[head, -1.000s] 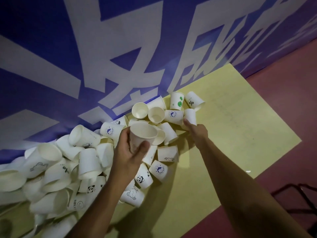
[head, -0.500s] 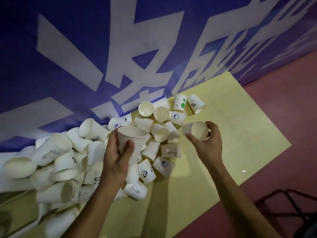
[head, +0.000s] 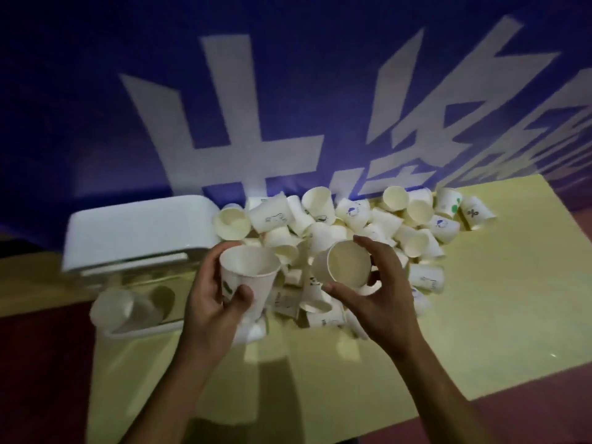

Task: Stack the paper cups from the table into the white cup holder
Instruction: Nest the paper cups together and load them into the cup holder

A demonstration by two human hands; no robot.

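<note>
Left hand [head: 211, 299] grip around an upright white paper cup [head: 248, 275]; right hand [head: 381, 296] grip holding a tilted cream paper cup [head: 347, 264], both just above the heaped paper cup pile [head: 352, 225].

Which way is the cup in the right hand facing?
Tipped: the cup in the right hand lies sideways, its empty mouth facing the camera.

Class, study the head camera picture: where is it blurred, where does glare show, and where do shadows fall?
Head view: dim overall; the white cup holder is smeared by motion blur; a small glare spot sits on the yellow table; shadows fall beneath the left hand and right hand; wide-angle bending skews the banner.
</note>
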